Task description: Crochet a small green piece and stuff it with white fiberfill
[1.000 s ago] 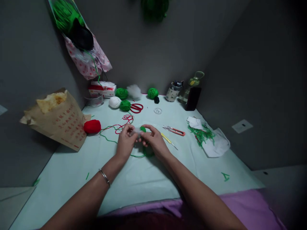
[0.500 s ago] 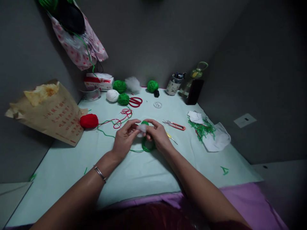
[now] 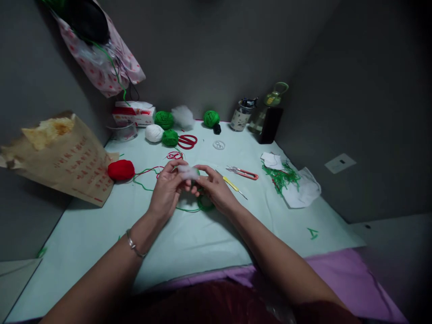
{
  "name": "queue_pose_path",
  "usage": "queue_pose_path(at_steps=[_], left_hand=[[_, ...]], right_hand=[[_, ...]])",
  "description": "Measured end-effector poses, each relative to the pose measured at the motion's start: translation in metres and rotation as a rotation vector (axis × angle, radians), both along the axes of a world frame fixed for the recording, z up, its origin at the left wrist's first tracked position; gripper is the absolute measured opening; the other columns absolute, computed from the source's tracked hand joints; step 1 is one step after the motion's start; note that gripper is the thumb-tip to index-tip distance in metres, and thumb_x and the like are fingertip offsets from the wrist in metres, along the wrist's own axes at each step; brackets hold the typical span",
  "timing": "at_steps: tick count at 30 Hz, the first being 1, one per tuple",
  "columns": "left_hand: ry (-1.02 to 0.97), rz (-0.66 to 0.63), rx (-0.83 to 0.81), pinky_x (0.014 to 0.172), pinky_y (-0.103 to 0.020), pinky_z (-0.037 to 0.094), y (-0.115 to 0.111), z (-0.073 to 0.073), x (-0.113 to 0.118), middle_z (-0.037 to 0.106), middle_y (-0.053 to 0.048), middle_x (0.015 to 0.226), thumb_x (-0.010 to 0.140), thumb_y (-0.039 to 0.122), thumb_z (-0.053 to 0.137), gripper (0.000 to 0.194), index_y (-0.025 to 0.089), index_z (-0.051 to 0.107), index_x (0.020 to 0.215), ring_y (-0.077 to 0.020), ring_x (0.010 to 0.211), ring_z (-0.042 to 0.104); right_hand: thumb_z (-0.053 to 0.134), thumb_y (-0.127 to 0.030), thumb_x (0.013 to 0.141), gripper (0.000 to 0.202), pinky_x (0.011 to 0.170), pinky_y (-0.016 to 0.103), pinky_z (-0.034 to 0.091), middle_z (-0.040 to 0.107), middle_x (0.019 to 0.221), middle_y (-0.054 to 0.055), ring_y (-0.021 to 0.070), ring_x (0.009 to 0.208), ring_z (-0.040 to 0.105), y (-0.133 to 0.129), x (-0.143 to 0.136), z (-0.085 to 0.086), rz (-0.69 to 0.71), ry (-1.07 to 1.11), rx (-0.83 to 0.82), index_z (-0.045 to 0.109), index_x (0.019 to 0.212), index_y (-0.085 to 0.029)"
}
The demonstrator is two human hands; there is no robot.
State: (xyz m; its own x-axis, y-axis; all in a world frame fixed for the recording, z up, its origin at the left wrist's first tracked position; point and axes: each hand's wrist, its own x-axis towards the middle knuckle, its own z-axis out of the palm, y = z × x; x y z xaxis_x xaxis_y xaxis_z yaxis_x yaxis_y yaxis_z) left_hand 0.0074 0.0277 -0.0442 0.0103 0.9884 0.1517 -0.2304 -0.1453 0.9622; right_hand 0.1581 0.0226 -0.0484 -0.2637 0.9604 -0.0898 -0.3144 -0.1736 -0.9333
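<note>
Both hands meet above the middle of the table. My left hand (image 3: 168, 186) pinches a tuft of white stuffing (image 3: 188, 172) between thumb and fingers. Opposite it, my right hand (image 3: 214, 186) is closed on a small green piece, mostly hidden behind the stuffing and fingers, and its thumb touches the tuft's right end. Green yarn (image 3: 205, 204) lies looped on the cloth just below my hands. A yellow-handled hook (image 3: 231, 183) rests beside my right hand, with orange snips (image 3: 245, 173) beyond it.
Red yarn (image 3: 121, 170) and a paper bag (image 3: 67, 157) stand left. Green balls (image 3: 164, 119), red-handled scissors (image 3: 187, 141), a pen cup (image 3: 240, 118) and a bottle (image 3: 259, 121) are at the back. Green scraps (image 3: 281, 177) lie right beside a white cloth (image 3: 302, 189).
The white tuft is now higher and spread wider between my fingers, and covers more of the green piece. My left hand has turned more palm-up. The whole view has shifted slightly.
</note>
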Motion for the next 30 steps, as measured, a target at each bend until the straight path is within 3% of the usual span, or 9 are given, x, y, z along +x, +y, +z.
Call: queue_pose_path(at_steps=[2,6,10,12,16,19,23,27,30], left_hand=[[0.066,0.047,0.050,0.049,-0.020,0.046,-0.003,-0.005,0.004,0.056,0.004,0.069,0.079,0.015,0.063,0.010,0.021,0.061,0.087,-0.0092,0.050,0.053],[0.224,0.152,0.199,0.060,-0.023,0.050,-0.008,-0.013,0.008,0.059,-0.001,0.093,0.083,0.009,0.056,0.014,0.019,0.064,0.083,-0.0100,0.063,0.056],[0.354,0.086,0.328,0.094,-0.037,0.051,-0.011,-0.014,0.009,0.061,-0.008,0.111,0.084,0.012,0.062,0.019,0.020,0.071,0.099,-0.0217,0.106,0.060],[0.392,0.026,0.361,0.103,-0.041,0.047,-0.010,-0.015,0.007,0.063,-0.009,0.116,0.083,0.013,0.066,0.025,0.021,0.072,0.106,-0.0242,0.115,0.058],[0.407,-0.010,0.343,0.096,-0.037,0.049,-0.004,-0.017,-0.003,0.068,-0.007,0.104,0.082,0.011,0.065,0.022,0.021,0.075,0.098,-0.0223,0.104,0.063],[0.361,0.030,0.259,0.082,-0.032,0.052,0.000,-0.015,-0.010,0.069,-0.004,0.090,0.082,0.011,0.063,0.015,0.020,0.073,0.090,-0.0182,0.085,0.064],[0.230,0.005,0.131,0.063,-0.027,0.052,-0.001,-0.008,-0.007,0.067,0.002,0.074,0.086,0.022,0.063,0.011,0.020,0.063,0.097,-0.0139,0.060,0.062],[0.159,-0.057,0.067,0.059,-0.026,0.050,-0.003,-0.007,0.000,0.067,0.002,0.068,0.083,0.027,0.066,0.014,0.019,0.061,0.093,-0.0140,0.056,0.061],[0.143,-0.027,0.049,0.062,-0.024,0.049,-0.002,-0.011,0.001,0.064,0.001,0.076,0.078,0.022,0.069,0.011,0.019,0.063,0.085,-0.0123,0.062,0.059]], right_hand=[[0.081,-0.043,0.073,0.050,0.054,0.021,0.048,0.070,0.068,-0.003,0.0115,0.058,0.064,-0.001,-0.002,-0.002,-0.009,-0.019,0.025,0.057,0.110,-0.021],[0.077,-0.042,0.074,0.043,0.051,0.020,0.047,0.069,0.064,-0.004,0.0113,0.055,0.062,-0.002,-0.005,-0.002,-0.044,-0.058,0.027,0.057,0.106,-0.022],[0.073,-0.039,0.077,0.036,0.047,0.019,0.043,0.062,0.051,-0.008,0.0092,0.046,0.055,0.001,-0.001,-0.005,-0.149,-0.099,0.038,0.057,0.102,-0.020],[0.071,-0.037,0.078,0.031,0.044,0.017,0.040,0.060,0.048,-0.008,0.0077,0.042,0.051,0.003,0.002,-0.007,-0.182,-0.120,0.031,0.057,0.099,-0.020],[0.075,-0.037,0.075,0.034,0.044,0.018,0.041,0.067,0.056,-0.005,0.0084,0.044,0.055,0.002,0.003,-0.004,-0.133,-0.143,0.010,0.057,0.097,-0.019],[0.077,-0.040,0.074,0.038,0.050,0.021,0.048,0.071,0.065,-0.002,0.0120,0.054,0.063,-0.001,0.001,0.000,-0.060,-0.125,0.004,0.058,0.099,-0.020],[0.075,-0.043,0.076,0.041,0.056,0.024,0.051,0.069,0.065,-0.003,0.0127,0.058,0.064,-0.001,0.000,0.001,-0.066,-0.090,0.024,0.056,0.105,-0.022],[0.073,-0.042,0.079,0.042,0.060,0.024,0.052,0.066,0.067,-0.006,0.0119,0.061,0.064,-0.001,0.002,-0.002,-0.071,-0.094,0.098,0.054,0.112,-0.023],[0.070,-0.041,0.083,0.040,0.060,0.024,0.052,0.061,0.067,-0.007,0.0128,0.062,0.064,-0.001,0.003,-0.003,-0.042,-0.152,0.178,0.053,0.115,-0.024]])
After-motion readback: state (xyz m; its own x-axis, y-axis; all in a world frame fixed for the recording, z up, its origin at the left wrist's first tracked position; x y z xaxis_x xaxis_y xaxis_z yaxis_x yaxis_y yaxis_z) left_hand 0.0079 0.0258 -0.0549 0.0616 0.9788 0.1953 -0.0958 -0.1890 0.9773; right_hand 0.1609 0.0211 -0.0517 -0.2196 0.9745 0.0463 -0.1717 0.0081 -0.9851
